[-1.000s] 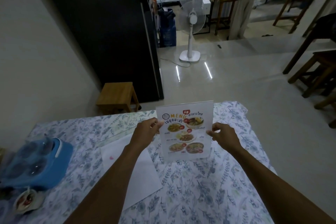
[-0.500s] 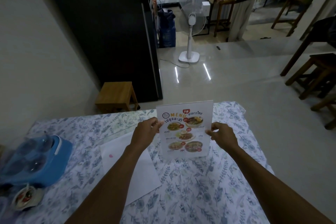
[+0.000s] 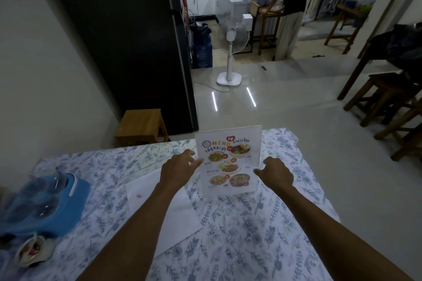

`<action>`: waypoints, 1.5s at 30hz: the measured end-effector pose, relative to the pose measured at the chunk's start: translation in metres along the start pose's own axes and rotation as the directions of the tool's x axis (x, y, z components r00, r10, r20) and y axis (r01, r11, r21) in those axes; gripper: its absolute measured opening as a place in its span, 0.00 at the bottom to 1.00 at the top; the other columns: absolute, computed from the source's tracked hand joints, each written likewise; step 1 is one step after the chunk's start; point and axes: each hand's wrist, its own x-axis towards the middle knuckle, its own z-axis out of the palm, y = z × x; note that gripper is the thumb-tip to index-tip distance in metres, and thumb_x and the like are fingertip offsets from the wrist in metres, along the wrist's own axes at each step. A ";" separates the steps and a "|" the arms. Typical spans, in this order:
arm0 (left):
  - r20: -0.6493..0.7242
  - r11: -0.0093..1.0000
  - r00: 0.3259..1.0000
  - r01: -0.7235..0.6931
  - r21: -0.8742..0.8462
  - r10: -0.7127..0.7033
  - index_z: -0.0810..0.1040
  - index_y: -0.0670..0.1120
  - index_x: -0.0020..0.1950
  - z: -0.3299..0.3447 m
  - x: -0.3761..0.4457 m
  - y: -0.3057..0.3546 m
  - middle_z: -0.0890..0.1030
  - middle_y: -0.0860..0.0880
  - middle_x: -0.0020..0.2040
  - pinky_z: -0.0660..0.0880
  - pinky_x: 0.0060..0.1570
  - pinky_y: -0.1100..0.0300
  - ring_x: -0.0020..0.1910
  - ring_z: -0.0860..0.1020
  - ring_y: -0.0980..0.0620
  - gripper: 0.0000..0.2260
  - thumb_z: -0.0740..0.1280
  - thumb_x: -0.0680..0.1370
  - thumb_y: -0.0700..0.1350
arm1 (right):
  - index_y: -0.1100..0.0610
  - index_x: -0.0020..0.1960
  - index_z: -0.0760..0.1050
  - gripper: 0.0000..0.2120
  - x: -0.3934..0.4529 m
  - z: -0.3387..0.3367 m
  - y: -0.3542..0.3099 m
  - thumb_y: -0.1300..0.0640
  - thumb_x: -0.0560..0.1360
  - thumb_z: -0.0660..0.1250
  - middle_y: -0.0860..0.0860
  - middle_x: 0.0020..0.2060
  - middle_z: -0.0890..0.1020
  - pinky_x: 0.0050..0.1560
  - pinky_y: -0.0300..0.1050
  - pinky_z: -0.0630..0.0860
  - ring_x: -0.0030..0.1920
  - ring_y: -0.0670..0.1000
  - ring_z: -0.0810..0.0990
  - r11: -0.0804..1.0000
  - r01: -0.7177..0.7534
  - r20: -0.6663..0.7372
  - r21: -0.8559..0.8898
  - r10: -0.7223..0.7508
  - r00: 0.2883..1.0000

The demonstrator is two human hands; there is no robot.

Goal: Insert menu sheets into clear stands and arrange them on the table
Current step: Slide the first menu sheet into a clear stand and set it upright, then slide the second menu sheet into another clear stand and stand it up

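Note:
A clear stand with a colourful menu sheet (image 3: 228,162) stands upright on the floral tablecloth (image 3: 251,235), near the table's far edge. My left hand (image 3: 180,169) is at its left edge, with the fingers over that edge. My right hand (image 3: 277,172) is lower on the right edge, curled, with a fingertip against the stand. White paper sheets (image 3: 159,212) lie flat on the cloth under my left forearm.
A blue holder with upturned glasses (image 3: 45,203) and a small bowl (image 3: 34,253) sit at the table's left. Beyond the table are a wooden stool (image 3: 141,125), a white floor fan (image 3: 229,75), dark wooden stools (image 3: 388,98) on the right and a person (image 3: 288,7) far back.
The stand has come down a little onto the cloth. My right hand has slid lower along its right edge, and both hands' fingers have loosened.

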 end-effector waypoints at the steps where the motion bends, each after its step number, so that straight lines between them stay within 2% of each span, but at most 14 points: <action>1: 0.007 1.000 1.000 -0.007 0.007 0.007 0.74 0.51 0.69 -0.001 -0.005 -0.002 0.84 0.53 0.59 0.76 0.48 0.55 0.56 0.82 0.49 0.28 0.61 0.77 0.68 | 0.55 0.61 0.75 0.23 -0.006 0.001 -0.001 0.41 0.74 0.69 0.53 0.57 0.80 0.43 0.46 0.73 0.51 0.55 0.81 1.000 -0.008 0.002 -0.007 0.008 1.000; 11: -0.049 0.998 0.997 -0.061 0.003 0.061 0.78 0.52 0.63 -0.016 -0.065 -0.051 0.85 0.53 0.55 0.79 0.50 0.53 0.53 0.82 0.49 0.23 0.62 0.78 0.66 | 0.53 0.56 0.77 0.18 -0.074 0.034 -0.041 0.44 0.72 0.67 0.51 0.50 0.81 0.42 0.46 0.77 0.46 0.55 0.81 0.998 0.063 0.016 -0.031 -0.063 0.998; 14: -0.058 0.999 0.997 -0.054 0.005 0.054 0.78 0.51 0.63 -0.020 -0.085 -0.076 0.85 0.54 0.55 0.78 0.49 0.55 0.53 0.82 0.49 0.22 0.62 0.78 0.65 | 0.53 0.57 0.77 0.17 -0.094 0.054 -0.062 0.45 0.73 0.67 0.51 0.54 0.81 0.44 0.46 0.75 0.49 0.55 0.82 0.993 0.112 0.035 -0.031 -0.111 0.993; 20: -0.051 0.999 0.998 0.046 -0.021 -0.047 0.79 0.51 0.62 -0.023 -0.129 -0.132 0.85 0.53 0.55 0.79 0.51 0.53 0.54 0.82 0.48 0.22 0.62 0.78 0.65 | 0.53 0.63 0.75 0.20 -0.132 0.096 -0.096 0.47 0.74 0.68 0.52 0.59 0.80 0.47 0.47 0.73 0.56 0.56 0.80 0.978 0.204 0.114 -0.045 -0.197 0.974; 24: -0.030 0.994 0.994 0.109 -0.028 -0.110 0.79 0.52 0.62 -0.022 -0.149 -0.156 0.85 0.53 0.56 0.77 0.53 0.53 0.56 0.81 0.47 0.22 0.60 0.78 0.66 | 0.55 0.61 0.75 0.18 -0.148 0.117 -0.117 0.48 0.74 0.68 0.53 0.59 0.80 0.50 0.49 0.74 0.56 0.57 0.80 0.966 0.251 0.148 -0.055 -0.241 0.959; 29: 0.018 0.985 0.985 0.172 -0.027 -0.172 0.80 0.53 0.62 -0.013 -0.162 -0.174 0.85 0.51 0.56 0.77 0.56 0.49 0.56 0.81 0.46 0.23 0.60 0.77 0.67 | 0.55 0.60 0.76 0.18 -0.155 0.146 -0.132 0.48 0.73 0.68 0.54 0.58 0.80 0.48 0.49 0.73 0.57 0.58 0.80 0.951 0.304 0.195 -0.059 -0.287 0.938; 32: 0.047 0.977 0.977 0.211 -0.036 -0.209 0.79 0.51 0.62 0.006 -0.169 -0.187 0.85 0.49 0.56 0.78 0.56 0.51 0.55 0.82 0.46 0.22 0.63 0.77 0.65 | 0.56 0.62 0.74 0.20 -0.153 0.168 -0.129 0.49 0.73 0.69 0.57 0.58 0.80 0.50 0.51 0.74 0.57 0.60 0.79 0.962 0.272 0.219 -0.028 -0.260 0.941; 34: 0.093 0.962 0.965 0.255 -0.096 -0.246 0.78 0.49 0.63 0.023 -0.174 -0.197 0.84 0.46 0.58 0.77 0.54 0.54 0.56 0.82 0.45 0.23 0.65 0.77 0.63 | 0.58 0.66 0.69 0.25 -0.152 0.185 -0.124 0.49 0.74 0.70 0.61 0.60 0.77 0.53 0.54 0.75 0.61 0.63 0.75 0.974 0.225 0.229 -0.016 -0.216 0.949; 37: 0.189 0.932 0.945 0.304 -0.200 -0.268 0.72 0.46 0.69 0.049 -0.178 -0.207 0.79 0.41 0.64 0.74 0.60 0.53 0.63 0.77 0.43 0.27 0.67 0.77 0.62 | 0.60 0.69 0.64 0.28 -0.148 0.203 -0.115 0.50 0.75 0.69 0.64 0.63 0.72 0.56 0.57 0.74 0.64 0.66 0.70 0.985 0.170 0.238 -0.011 -0.163 0.958; 39: 0.224 0.922 0.932 0.331 -0.201 -0.285 0.69 0.45 0.72 0.064 -0.180 -0.208 0.75 0.40 0.67 0.72 0.63 0.51 0.66 0.74 0.42 0.30 0.68 0.76 0.61 | 0.60 0.70 0.63 0.28 -0.148 0.210 -0.110 0.49 0.76 0.69 0.64 0.63 0.72 0.57 0.58 0.74 0.65 0.66 0.70 0.986 0.166 0.251 -0.016 -0.157 0.955; 42: 0.191 0.924 0.935 0.334 -0.188 -0.299 0.71 0.44 0.70 0.075 -0.180 -0.206 0.73 0.38 0.67 0.72 0.65 0.49 0.66 0.73 0.40 0.29 0.71 0.75 0.58 | 0.59 0.72 0.62 0.31 -0.151 0.214 -0.108 0.48 0.75 0.69 0.64 0.64 0.71 0.59 0.59 0.74 0.65 0.66 0.70 0.986 0.167 0.263 -0.012 -0.158 0.952; 45: 0.172 0.858 0.905 0.424 -0.290 -0.390 0.73 0.45 0.68 0.069 -0.176 -0.207 0.75 0.40 0.66 0.72 0.59 0.56 0.64 0.75 0.42 0.26 0.75 0.74 0.53 | 0.58 0.70 0.63 0.32 -0.149 0.207 -0.110 0.46 0.73 0.70 0.63 0.62 0.75 0.61 0.58 0.75 0.62 0.66 0.74 0.992 0.067 0.326 0.110 -0.100 0.940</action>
